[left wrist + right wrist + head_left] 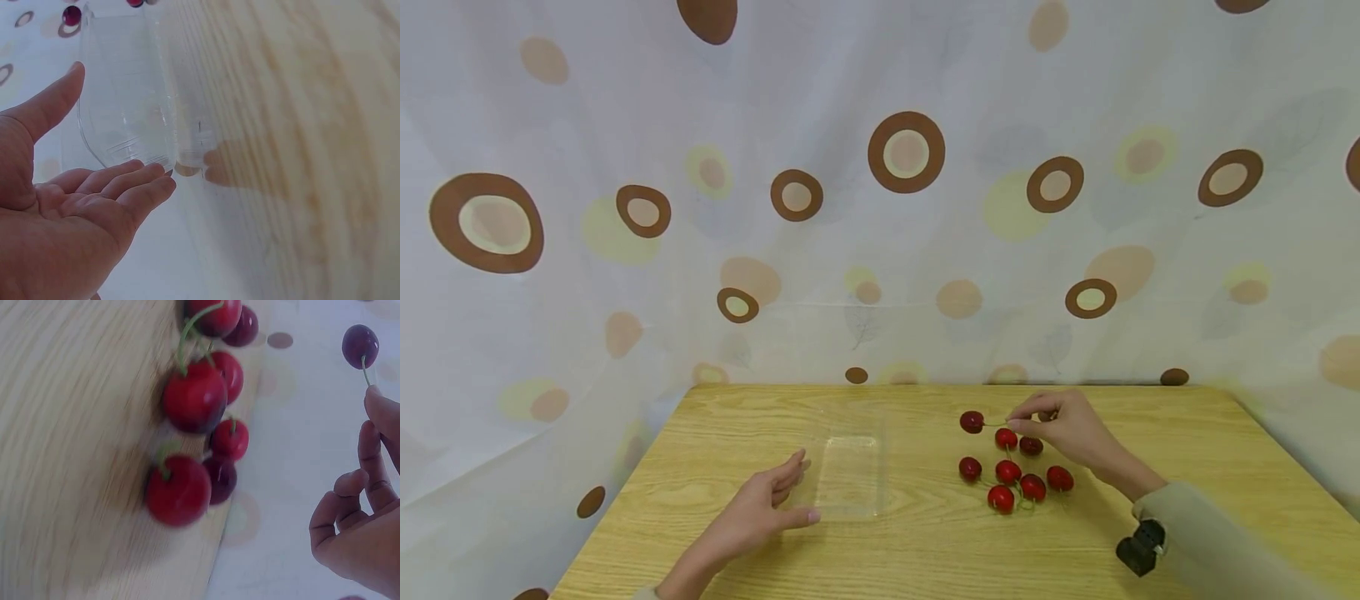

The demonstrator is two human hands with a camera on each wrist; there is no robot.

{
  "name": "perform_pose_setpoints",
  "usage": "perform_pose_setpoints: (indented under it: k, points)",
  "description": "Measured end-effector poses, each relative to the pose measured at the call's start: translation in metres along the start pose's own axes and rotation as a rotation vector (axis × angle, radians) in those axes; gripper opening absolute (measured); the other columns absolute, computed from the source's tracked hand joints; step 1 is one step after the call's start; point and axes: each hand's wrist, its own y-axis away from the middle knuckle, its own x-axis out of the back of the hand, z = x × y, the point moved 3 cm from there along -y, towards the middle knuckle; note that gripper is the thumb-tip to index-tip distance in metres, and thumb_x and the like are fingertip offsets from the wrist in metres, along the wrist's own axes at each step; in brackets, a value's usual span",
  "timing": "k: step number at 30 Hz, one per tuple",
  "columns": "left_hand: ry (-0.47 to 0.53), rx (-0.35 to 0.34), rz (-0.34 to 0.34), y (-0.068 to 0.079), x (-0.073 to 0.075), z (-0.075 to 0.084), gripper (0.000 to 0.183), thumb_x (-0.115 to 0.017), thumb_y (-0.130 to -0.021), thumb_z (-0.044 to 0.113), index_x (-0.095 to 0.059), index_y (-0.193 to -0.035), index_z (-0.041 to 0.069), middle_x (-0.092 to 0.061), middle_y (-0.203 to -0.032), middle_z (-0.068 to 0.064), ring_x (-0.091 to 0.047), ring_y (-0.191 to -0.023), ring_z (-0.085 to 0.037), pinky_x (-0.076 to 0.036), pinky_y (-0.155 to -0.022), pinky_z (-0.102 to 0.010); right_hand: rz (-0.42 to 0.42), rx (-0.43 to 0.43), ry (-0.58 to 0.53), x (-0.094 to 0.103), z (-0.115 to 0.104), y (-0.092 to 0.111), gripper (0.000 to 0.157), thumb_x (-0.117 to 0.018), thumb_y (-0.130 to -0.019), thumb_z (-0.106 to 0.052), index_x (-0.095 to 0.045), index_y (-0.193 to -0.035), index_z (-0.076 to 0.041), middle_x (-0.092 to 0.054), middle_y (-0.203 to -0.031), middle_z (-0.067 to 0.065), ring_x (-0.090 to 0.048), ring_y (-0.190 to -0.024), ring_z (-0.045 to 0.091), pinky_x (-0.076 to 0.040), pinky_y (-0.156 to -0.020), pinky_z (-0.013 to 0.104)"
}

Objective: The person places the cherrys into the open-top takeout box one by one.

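Observation:
By its thin green stem, my right hand (1067,429) pinches a dark red cherry (972,422) between thumb and fingertips. In the right wrist view that cherry (360,347) hangs off the fingertips, apart from the others. Several more cherries (1008,472), bright to dark red with stems, lie in a loose cluster below the right hand. My left hand (756,510) is at the left side of a clear plastic box (850,479), thumb and fingers spread. In the left wrist view its fingertips come close to the box's wall (125,94); whether they touch it I cannot tell.
The things rest on a light wooden table (925,558). Behind it and at its sides hangs a white curtain (850,242) with brown and yellow oval patterns. A small black device (1141,547) is on the right sleeve.

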Motion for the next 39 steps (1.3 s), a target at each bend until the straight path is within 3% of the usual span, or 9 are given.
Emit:
perform_pose_setpoints:
  k: [14,21,32,39]
  points:
    - [0.019,0.006,0.002,-0.001,0.001,-0.004,0.094,-0.079,-0.098,0.021,-0.019,-0.164,-0.008,-0.031,-0.164,-0.031,-0.032,-0.148,-0.052,-0.037,-0.115,-0.062,-0.080,0.029,-0.074,-0.057,-0.032,-0.032,0.015,-0.080,-0.097,-0.017,-0.084,-0.102,-0.003,-0.073,-0.098,0.004,-0.047,-0.077,0.023,-0.042,-0.069,0.034]
    - [0.039,0.012,0.000,0.000,0.000,-0.003,0.094,-0.079,-0.098,0.021,-0.019,-0.164,-0.008,-0.030,-0.164,-0.031,-0.032,-0.148,-0.053,-0.036,-0.116,-0.062,-0.102,0.058,-0.061,-0.082,-0.041,-0.047,0.011,-0.080,-0.097,-0.017,-0.085,-0.098,-0.007,-0.075,-0.101,0.003,-0.058,-0.085,0.021,-0.048,-0.075,0.037]
    - [0.045,0.017,-0.003,-0.001,0.000,-0.002,0.095,-0.079,-0.098,0.020,-0.017,-0.164,-0.009,-0.029,-0.164,-0.031,-0.032,-0.148,-0.052,-0.035,-0.117,-0.060,-0.124,0.073,-0.116,-0.119,-0.053,-0.066,0.010,-0.080,-0.096,-0.013,-0.085,-0.096,-0.004,-0.076,-0.095,0.003,-0.061,-0.082,0.025,-0.048,-0.069,0.036]
    - [0.041,0.023,0.000,-0.001,0.000,-0.003,0.094,-0.079,-0.098,0.020,-0.018,-0.164,-0.009,-0.029,-0.164,-0.031,-0.032,-0.148,-0.052,-0.036,-0.116,-0.060,-0.124,0.045,-0.129,-0.140,-0.057,-0.075,0.009,-0.080,-0.095,-0.011,-0.085,-0.095,-0.003,-0.077,-0.099,0.003,-0.059,-0.079,0.018,-0.048,-0.065,0.032]
